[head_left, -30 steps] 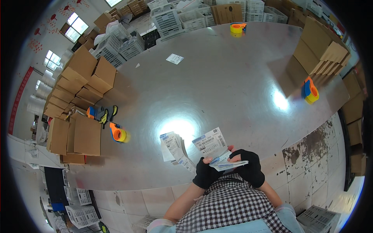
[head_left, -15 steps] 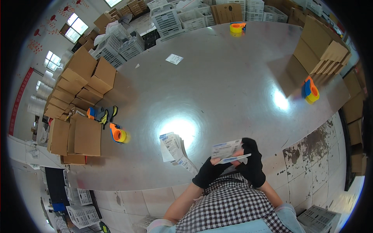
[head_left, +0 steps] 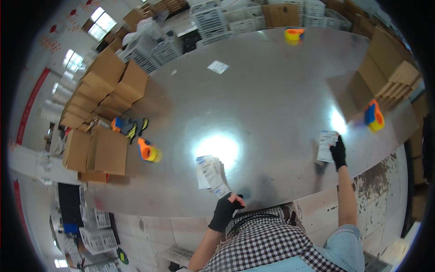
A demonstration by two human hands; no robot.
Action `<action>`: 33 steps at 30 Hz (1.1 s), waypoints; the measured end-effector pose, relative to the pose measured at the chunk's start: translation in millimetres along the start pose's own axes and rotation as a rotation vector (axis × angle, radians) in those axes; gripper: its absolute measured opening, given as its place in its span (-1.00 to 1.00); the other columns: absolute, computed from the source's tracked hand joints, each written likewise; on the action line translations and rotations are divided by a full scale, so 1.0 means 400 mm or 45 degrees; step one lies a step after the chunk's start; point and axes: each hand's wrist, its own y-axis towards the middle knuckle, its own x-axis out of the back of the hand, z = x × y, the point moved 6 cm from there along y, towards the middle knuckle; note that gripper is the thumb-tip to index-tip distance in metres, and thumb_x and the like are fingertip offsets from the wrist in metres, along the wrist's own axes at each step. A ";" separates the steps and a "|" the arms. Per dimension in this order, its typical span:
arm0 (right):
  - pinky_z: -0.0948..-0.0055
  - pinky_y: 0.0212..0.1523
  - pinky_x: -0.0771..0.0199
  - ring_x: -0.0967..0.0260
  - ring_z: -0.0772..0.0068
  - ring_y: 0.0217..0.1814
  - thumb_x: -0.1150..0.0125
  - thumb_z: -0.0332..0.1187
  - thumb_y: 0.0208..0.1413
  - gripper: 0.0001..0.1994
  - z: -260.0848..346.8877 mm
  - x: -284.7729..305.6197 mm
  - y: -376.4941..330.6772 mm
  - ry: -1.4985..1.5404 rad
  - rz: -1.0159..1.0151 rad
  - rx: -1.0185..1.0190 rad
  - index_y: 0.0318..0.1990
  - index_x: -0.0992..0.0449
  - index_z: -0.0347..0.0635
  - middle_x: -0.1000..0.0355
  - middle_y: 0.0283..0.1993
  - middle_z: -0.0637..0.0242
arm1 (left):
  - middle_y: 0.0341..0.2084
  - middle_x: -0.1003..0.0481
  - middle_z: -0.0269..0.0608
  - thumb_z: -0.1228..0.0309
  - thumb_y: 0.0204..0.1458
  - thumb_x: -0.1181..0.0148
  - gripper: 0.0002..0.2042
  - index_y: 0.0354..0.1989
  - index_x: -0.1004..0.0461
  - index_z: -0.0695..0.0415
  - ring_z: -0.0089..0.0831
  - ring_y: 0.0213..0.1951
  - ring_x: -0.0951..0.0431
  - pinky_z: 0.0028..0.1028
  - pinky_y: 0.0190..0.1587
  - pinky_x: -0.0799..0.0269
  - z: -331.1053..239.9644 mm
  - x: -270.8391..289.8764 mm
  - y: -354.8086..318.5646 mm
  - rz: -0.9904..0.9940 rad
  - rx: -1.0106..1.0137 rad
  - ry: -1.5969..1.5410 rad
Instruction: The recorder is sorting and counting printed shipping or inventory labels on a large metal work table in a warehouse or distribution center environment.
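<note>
Fingers of the right hand (head_left: 338, 154) are laid over the right edge of a white label bundle (head_left: 326, 148); whether it is pinched or only pressed cannot be told. Those of the left hand (head_left: 224, 212) are partly curled, with nothing seen in them; how far they are closed cannot be made out. The grey worktop (head_left: 272, 104) is spread beyond both sets of fingers. Brown cartons (head_left: 111, 152) are stood well to the left of the left fingers, and upright cardboard (head_left: 380, 52) far beyond the right ones. A fanned label pile (head_left: 212, 173) is found just beyond the left fingers. A tape dispenser (head_left: 376, 118) is placed beyond and rightward of the right fingers. The bundle is probably best handled flat, under light, even pressure, its edges squared, with the fanned pile not brushed by the left fingers.
</note>
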 end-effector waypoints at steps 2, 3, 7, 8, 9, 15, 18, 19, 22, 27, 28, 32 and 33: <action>0.43 -0.06 -0.34 -0.32 0.29 0.00 -0.04 -0.61 -0.15 -0.29 0.032 -0.006 0.048 0.288 0.124 -0.083 0.24 -0.02 -0.02 -0.29 0.06 0.10 | -0.57 -0.37 -0.19 0.28 0.09 0.11 -0.74 -0.50 -0.33 0.22 -0.42 -0.47 -0.40 -0.45 -0.33 -0.36 0.016 0.123 -0.028 -0.430 -0.183 0.000; 0.43 -0.11 -0.37 -0.35 0.32 -0.05 -0.03 -0.63 -0.15 -0.29 0.032 -0.012 0.063 0.319 0.162 -0.140 0.24 -0.03 0.01 -0.31 0.02 0.12 | -0.57 -0.37 -0.19 0.28 0.09 0.11 -0.74 -0.50 -0.33 0.22 -0.42 -0.47 -0.40 -0.45 -0.33 -0.36 0.033 0.157 -0.047 -0.470 -0.188 -0.004; 0.44 -0.12 -0.38 -0.36 0.33 -0.10 -0.01 -0.64 -0.16 -0.28 0.027 -0.036 0.081 0.288 0.136 -0.278 0.24 -0.01 -0.01 -0.33 -0.03 0.13 | -0.60 -0.35 -0.26 0.29 0.05 0.03 -0.80 -0.49 -0.31 0.17 -0.49 -0.53 -0.38 -0.53 -0.46 -0.34 0.039 0.257 -0.109 -1.044 -0.204 -0.036; 0.43 -0.12 -0.38 -0.36 0.33 -0.10 -0.02 -0.64 -0.16 -0.30 0.021 -0.043 0.083 0.357 0.126 -0.245 0.24 -0.02 -0.05 -0.34 -0.04 0.13 | -0.60 -0.35 -0.27 0.29 0.05 0.02 -0.81 -0.46 -0.31 0.16 -0.50 -0.53 -0.38 -0.53 -0.45 -0.35 0.044 0.259 -0.117 -1.073 -0.228 -0.097; 0.42 -0.12 -0.38 -0.36 0.33 -0.10 -0.03 -0.64 -0.16 -0.31 -0.005 -0.047 0.089 0.419 0.105 -0.213 0.23 -0.03 -0.08 -0.34 -0.05 0.14 | -0.61 -0.35 -0.29 0.30 0.05 0.01 -0.82 -0.44 -0.31 0.16 -0.51 -0.54 -0.38 -0.53 -0.45 -0.35 0.051 0.258 -0.117 -1.088 -0.250 -0.161; 0.53 -0.12 -0.38 -0.33 0.50 -0.12 -0.14 -0.64 -0.15 -0.33 0.427 -0.115 -0.046 0.907 0.441 -0.117 0.20 -0.06 -0.20 -0.35 -0.11 0.25 | -0.58 -0.37 -0.30 0.42 0.06 0.01 -0.89 -0.39 -0.32 0.20 -0.54 -0.51 -0.40 -0.52 -0.38 -0.38 -0.062 0.184 -0.137 -0.904 -0.562 0.187; 0.48 -0.02 -0.31 -0.29 0.50 -0.04 -0.20 -0.59 -0.17 -0.26 0.677 -0.128 -0.235 1.229 0.685 -0.040 0.22 0.02 -0.24 -0.32 -0.04 0.23 | -0.28 -0.42 -0.17 0.40 0.03 -0.04 -0.70 -0.08 -0.28 0.25 -0.44 -0.23 -0.44 -0.47 -0.16 -0.37 -0.121 0.053 -0.062 -0.305 -0.438 0.331; 0.49 -0.04 -0.31 -0.31 0.49 -0.07 -0.22 -0.57 -0.17 -0.24 0.726 -0.138 -0.289 1.184 0.759 0.015 0.23 0.03 -0.22 -0.36 -0.09 0.24 | -0.16 -0.41 -0.12 0.40 0.01 -0.06 -0.60 0.03 -0.23 0.26 -0.39 -0.12 -0.42 -0.45 -0.09 -0.35 -0.145 -0.008 -0.044 -0.062 -0.482 0.325; 0.49 -0.10 -0.33 -0.35 0.50 -0.15 -0.26 -0.52 -0.18 -0.29 0.836 -0.144 -0.408 0.987 0.704 0.168 0.19 -0.07 -0.22 -0.42 -0.21 0.24 | -0.02 -0.33 -0.08 0.41 -0.01 -0.09 -0.49 0.13 -0.13 0.24 -0.33 0.01 -0.34 -0.41 0.01 -0.28 -0.140 -0.102 -0.015 0.264 -0.416 0.384; 0.45 -0.15 -0.36 -0.37 0.37 -0.16 -0.32 -0.45 -0.20 -0.32 0.930 -0.129 -0.464 0.857 0.591 0.467 0.14 -0.14 -0.23 -0.39 -0.20 0.15 | -0.18 -0.44 -0.17 0.57 -0.03 -0.04 -0.56 0.09 -0.24 0.20 -0.47 -0.17 -0.45 -0.52 -0.12 -0.36 -0.056 -0.048 -0.008 0.159 -0.288 0.379; 0.42 -0.17 -0.37 -0.35 0.29 -0.15 -0.34 -0.43 -0.21 -0.35 0.968 -0.099 -0.461 0.816 0.397 0.682 0.11 -0.19 -0.19 -0.36 -0.14 0.12 | -0.18 -0.44 -0.17 0.57 -0.03 -0.04 -0.56 0.09 -0.24 0.20 -0.47 -0.17 -0.45 -0.52 -0.12 -0.36 -0.050 -0.035 -0.009 0.163 -0.289 0.374; 0.28 -0.15 -0.35 -0.31 0.10 -0.10 -0.38 -0.38 -0.27 -0.46 1.047 -0.031 -0.483 0.449 0.092 1.195 -0.02 -0.34 0.00 -0.24 0.03 0.06 | -0.22 -0.47 -0.19 0.60 0.03 0.06 -0.63 0.06 -0.29 0.16 -0.50 -0.22 -0.48 -0.54 -0.16 -0.38 -0.160 -0.051 -0.042 0.191 -0.463 0.496; 0.28 -0.15 -0.35 -0.31 0.10 -0.10 -0.38 -0.38 -0.27 -0.46 1.061 -0.023 -0.487 0.446 0.095 1.198 -0.02 -0.34 0.00 -0.24 0.03 0.06 | -0.22 -0.47 -0.20 0.61 0.04 0.09 -0.63 0.06 -0.29 0.15 -0.50 -0.22 -0.48 -0.54 -0.16 -0.38 -0.178 -0.051 -0.049 0.205 -0.547 0.462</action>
